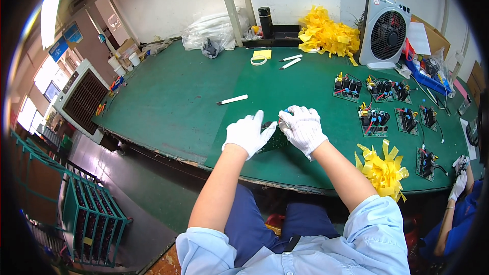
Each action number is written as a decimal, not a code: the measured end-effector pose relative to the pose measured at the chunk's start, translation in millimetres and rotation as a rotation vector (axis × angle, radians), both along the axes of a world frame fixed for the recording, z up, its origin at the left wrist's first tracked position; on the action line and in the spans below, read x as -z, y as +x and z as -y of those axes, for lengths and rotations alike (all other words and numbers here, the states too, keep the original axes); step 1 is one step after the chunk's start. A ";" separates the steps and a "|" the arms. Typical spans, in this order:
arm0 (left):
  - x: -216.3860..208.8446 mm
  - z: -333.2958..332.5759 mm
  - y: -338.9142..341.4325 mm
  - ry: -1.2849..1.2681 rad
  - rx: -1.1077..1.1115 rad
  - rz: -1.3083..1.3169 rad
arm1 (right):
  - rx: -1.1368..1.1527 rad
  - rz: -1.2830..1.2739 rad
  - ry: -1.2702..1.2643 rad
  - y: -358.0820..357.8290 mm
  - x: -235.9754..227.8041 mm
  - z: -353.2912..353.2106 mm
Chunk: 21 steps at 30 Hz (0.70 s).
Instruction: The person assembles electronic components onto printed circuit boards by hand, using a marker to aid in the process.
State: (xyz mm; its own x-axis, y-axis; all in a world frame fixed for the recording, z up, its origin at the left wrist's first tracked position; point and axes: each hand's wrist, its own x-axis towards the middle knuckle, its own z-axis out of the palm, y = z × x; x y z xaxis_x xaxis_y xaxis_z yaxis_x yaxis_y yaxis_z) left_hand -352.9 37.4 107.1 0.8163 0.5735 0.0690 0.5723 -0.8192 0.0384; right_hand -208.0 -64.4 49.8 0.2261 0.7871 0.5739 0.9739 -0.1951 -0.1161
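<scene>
Both my hands wear white gloves and meet over the near edge of the green table. Between them is a circuit board (275, 141), tilted, its dark green underside partly showing. My left hand (246, 135) is closed on the board's left side, with the thumb near its top edge. My right hand (304, 130) has its fingers curled over the right part of the board, by a small bit of blue and red. The gloves hide most of the components, and what the right fingertips pinch is not clear. A white-handled tool (233, 100) with a dark tip lies beyond my left hand.
Several populated circuit boards (375, 121) lie to the right, near a pile of yellow tape strips (383, 168). Farther back are a grey fan (387, 33), a larger yellow pile (330, 33) and a black bottle (265, 22). At far right, a co-worker's gloved hands (459, 178) hold something dark.
</scene>
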 end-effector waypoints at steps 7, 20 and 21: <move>22.1 -14.9 11.2 -0.029 0.051 0.026 | 0.025 0.027 0.017 -2.1 4.3 -10.2; 14.0 -9.1 13.2 -0.098 -0.097 0.016 | 0.131 0.040 -0.017 -5.0 3.5 -17.7; 14.6 -10.0 13.7 -0.098 -0.092 0.012 | 0.135 0.027 -0.019 -4.9 2.8 -18.0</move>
